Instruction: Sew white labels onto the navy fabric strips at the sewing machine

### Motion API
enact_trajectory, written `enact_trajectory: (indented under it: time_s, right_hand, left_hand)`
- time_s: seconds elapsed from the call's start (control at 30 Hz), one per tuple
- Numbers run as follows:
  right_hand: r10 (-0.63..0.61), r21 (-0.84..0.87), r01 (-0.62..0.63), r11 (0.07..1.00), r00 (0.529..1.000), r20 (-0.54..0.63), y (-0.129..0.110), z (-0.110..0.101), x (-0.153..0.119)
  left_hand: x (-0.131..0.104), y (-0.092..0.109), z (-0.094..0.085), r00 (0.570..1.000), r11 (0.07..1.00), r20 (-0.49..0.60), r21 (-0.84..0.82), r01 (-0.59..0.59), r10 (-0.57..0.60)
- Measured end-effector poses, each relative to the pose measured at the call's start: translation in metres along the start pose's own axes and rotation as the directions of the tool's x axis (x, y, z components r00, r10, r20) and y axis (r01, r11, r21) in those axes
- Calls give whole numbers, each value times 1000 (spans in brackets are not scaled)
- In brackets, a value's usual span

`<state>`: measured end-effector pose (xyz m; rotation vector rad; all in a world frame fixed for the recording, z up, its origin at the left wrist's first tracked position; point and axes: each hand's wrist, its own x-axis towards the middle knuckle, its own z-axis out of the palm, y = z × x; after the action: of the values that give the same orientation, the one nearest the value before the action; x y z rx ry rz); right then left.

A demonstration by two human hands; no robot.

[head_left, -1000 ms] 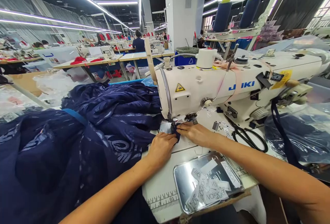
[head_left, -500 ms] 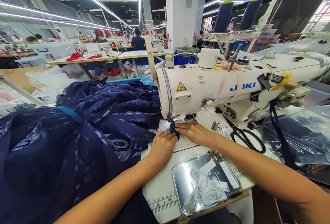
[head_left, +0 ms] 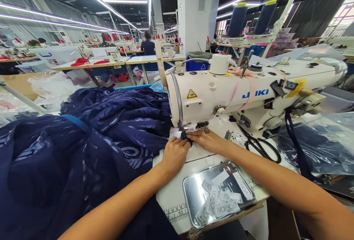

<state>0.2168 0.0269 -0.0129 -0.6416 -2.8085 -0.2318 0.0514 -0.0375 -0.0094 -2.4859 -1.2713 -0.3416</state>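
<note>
A small navy fabric piece (head_left: 183,135) lies under the presser foot of a white JUKI sewing machine (head_left: 204,92). My left hand (head_left: 176,153) has its curled fingers on the near left edge of this piece. From the right, my right hand (head_left: 206,139) grips it with fingers close together beside the needle area. Both hands rest on the machine bed, their fingertips nearly meeting. The fabric's exact edge under the fingers is hidden. A large heap of navy patterned cloth (head_left: 110,133) spreads left of the machine, reaching my left forearm.
A shiny metal tray (head_left: 190,192) holding several printed white labels (head_left: 225,207) sits in front of the hands. Black scissors (head_left: 264,148) lie to the right, near plastic-wrapped navy cloth (head_left: 329,148). Dark thread cones (head_left: 237,20) stand behind; a person (head_left: 147,45) is in the background.
The view has shifted slightly, so the machine and tray appear a little further left. Both hands stay on the navy fabric piece, which is slightly more covered by the fingers.
</note>
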Motion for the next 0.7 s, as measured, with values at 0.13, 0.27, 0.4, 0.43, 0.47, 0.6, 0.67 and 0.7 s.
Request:
enact_trajectory:
  time_s: [0.13, 0.27, 0.4, 0.43, 0.47, 0.6, 0.67, 0.7]
  right_hand:
    - [4, 28, -3, 1000, 1000, -19, 3, 2, 2]
    - [25, -4, -25, 1000, 1000, -17, 2, 3, 3]
    - [27, -82, -29, 996, 999, -34, -1, 2, 2]
    - [22, -91, -25, 996, 999, -41, -2, 1, 2]
    - [16, -94, -20, 995, 999, -45, -2, 0, 2]
    - [16, -57, -18, 998, 999, -40, -6, -7, -2]
    - [33, -8, -34, 999, 999, -34, -12, -10, -5]
    - [45, 17, -44, 999, 998, -39, -16, -11, -6]
  left_hand:
    - [2, -3, 4, 998, 1000, -60, -1, -5, 5]
    - [3, -5, 7, 991, 1000, -136, -17, -2, -1]
    - [-3, -1, 1, 981, 999, -191, -33, 25, -31]
    - [-7, 0, -1, 980, 999, -198, -30, 31, -36]
    - [-11, 0, -4, 979, 999, -199, -20, 37, -40]
    - [-25, -13, -14, 990, 997, -128, 38, 69, -63]
    - [-25, -25, -17, 990, 993, -76, 13, 117, -116]
    - [-24, -31, -18, 985, 986, -52, -23, 163, -164]
